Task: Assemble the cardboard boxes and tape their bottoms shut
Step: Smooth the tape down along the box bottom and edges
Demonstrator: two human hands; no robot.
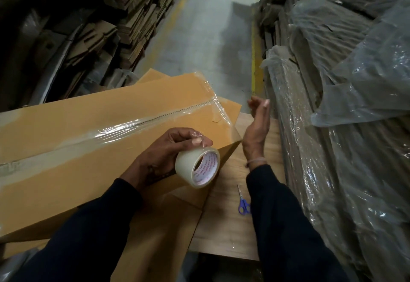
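A long brown cardboard box [73, 131] lies across the wooden table, its centre seam covered by a strip of clear tape [142, 124] that runs to the far right end. My left hand [168, 148] grips a roll of clear tape [197, 167] at the box's near right corner, thumb and fingers pinching the loose tape end. My right hand [257, 126] hovers just right of the box's end, fingers straight and apart, holding nothing.
Blue-handled scissors [243, 203] lie on the wooden table [230, 233] between my forearms. Flat cardboard sheets [230, 106] lie under the box. Plastic-wrapped cardboard stacks [332, 126] rise on the right, loose piles [93, 35] on the left, with a concrete aisle [206, 33] ahead.
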